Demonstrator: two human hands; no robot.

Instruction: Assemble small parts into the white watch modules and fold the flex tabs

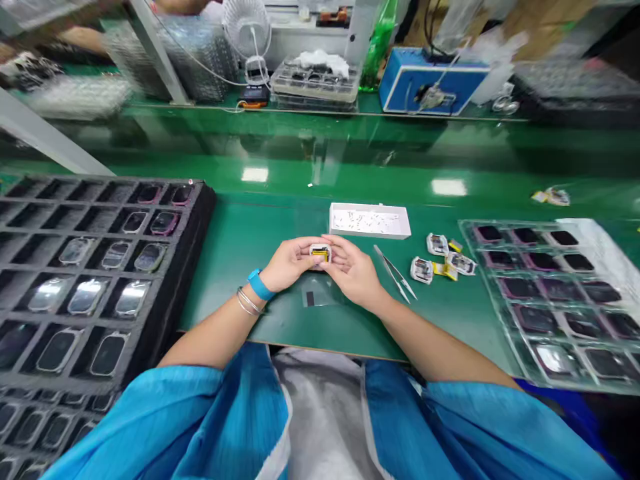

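Observation:
Between both hands is a small white smartwatch case (321, 251), its inside showing a yellow and black part. My left hand (291, 261) grips it from the left, thumb and fingers pressed to its edge. From the right, my right hand (355, 272) closes on the same case. Just below the hands, a clear plastic film (320, 297) with a dark rectangle lies on the green mat. White tweezers (395, 273) rest beside my right hand. Farther right sit several white watch cases (422, 270) with yellow parts among them.
A shallow white box (370, 221) of tiny pieces stands beyond the hands. At left is a black foam tray (197, 220) with watch screens; at right, a clear plastic tray (493, 300) holds more. A blue box (430, 83) and a white fan (247, 27) stand at the back.

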